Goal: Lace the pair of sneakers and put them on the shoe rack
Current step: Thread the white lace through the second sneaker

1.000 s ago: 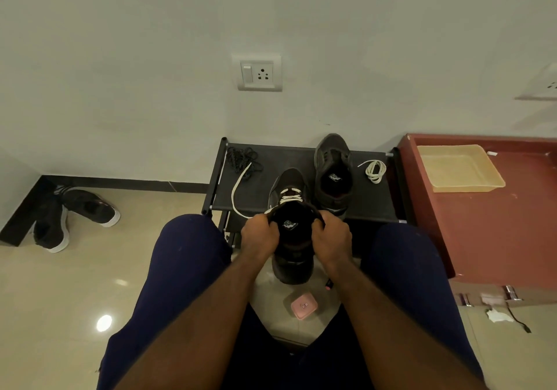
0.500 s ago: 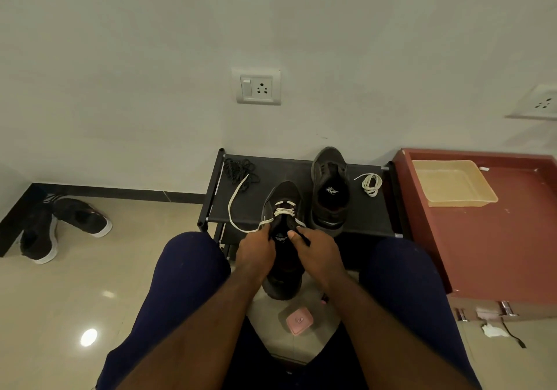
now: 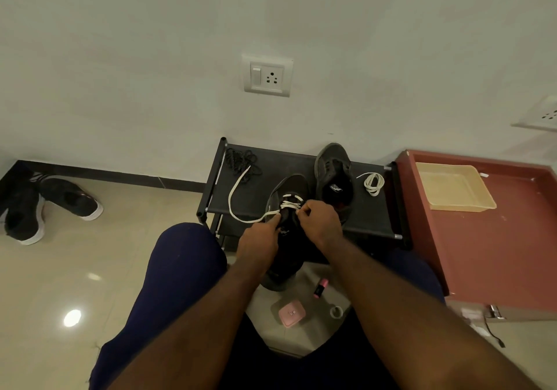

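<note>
White against the dark upper, the working lace (image 3: 290,205) crosses only the few eyelets nearest the toe of the near sneaker (image 3: 289,186); the rows closer to the ankle look unthreaded. That sneaker sits between the person's knees, its toe propped at the front edge of the shoe rack (image 3: 370,217). The left hand (image 3: 260,240) pinches one strand of the working lace at the shoe's left side; beyond the pinch the strand runs out in a long slack loop across the rack top. The right hand (image 3: 321,222) has its fingers curled tight on the other end by the right-hand eyelets, probably feeding it toward the next hole; the tip itself is hidden by the fingers.

The second sneaker (image 3: 333,175) stands on the rack top just behind and to the right, with no lace visible in it; the coiled lace (image 3: 373,183) lies beside it, untouched; a tangle of black cord (image 3: 241,160) lies at the rack's left rear corner.

Judged from this, the job is well under halfway; one shoe is partly laced, with its upper eyelets and the tie left to do; then comes the whole second shoe; then both must be set side by side on the rack.
</note>
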Tool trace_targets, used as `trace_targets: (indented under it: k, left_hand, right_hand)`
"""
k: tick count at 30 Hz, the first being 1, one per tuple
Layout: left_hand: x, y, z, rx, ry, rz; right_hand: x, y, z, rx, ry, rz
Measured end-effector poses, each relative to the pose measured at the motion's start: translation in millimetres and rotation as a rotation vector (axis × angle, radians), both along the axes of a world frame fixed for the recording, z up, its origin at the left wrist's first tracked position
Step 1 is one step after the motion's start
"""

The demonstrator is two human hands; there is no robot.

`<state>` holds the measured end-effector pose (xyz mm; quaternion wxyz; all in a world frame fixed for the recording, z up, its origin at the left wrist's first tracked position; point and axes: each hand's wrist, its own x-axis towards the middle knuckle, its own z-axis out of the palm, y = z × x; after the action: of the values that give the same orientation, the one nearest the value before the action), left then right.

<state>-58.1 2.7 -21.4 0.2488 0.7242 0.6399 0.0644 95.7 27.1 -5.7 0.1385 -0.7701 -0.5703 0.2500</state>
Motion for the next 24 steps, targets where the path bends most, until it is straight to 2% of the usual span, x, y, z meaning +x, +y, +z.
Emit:
trace_targets:
  k: [4,7,9,12,14,15,18,19,24]
  left_hand:
    - [-0.3,0.1,-1.8,-0.038,0.044,-0.033]
    - [-0.3,-1.3,-1.4,-0.027,0.078,-0.067]
    - [0.2,-1.1,-0.1,-0.035,0.103,-0.077]
    - [0.7,-0.6,0.3,-0.057,0.108,-0.055]
    - [-0.2,-0.8,0.2,-0.051,0.069,-0.028]
    - [-1.1,-0.8,0.1,-0.049,0.046,-0.016]
    - [-3.6,-1.1,1.0,-0.042,-0.011,0.001]
    - [-4.0,-1.8,1.5,-0.032,-0.017,0.0]
    - [-4.8,-7.5,-0.3,-0.02,-0.013,-0.005]
  right_hand:
    - [-5.4,7.8,7.1,-0.017,-0.145,0.086]
    - [-7.3,17.4,9.5,-0.078,-0.146,0.151]
    - [-5.6,24.5,12.3,-0.044,0.025,0.098]
    - [-5.1,32.3,23.9,0.153,0.5,-0.23]
    - [-5.3,31.2,28.9,0.156,0.64,-0.358]
    - [-4.9,28.4,27.8,0.135,0.605,-0.344]
    - [5.2,15.0,7.5,0.025,0.25,-0.171]
    - [6.5,8.5,1.9,-0.012,0.189,-0.127]
    - [1.6,-12.2,-13.3,-0.002,0.136,-0.071]
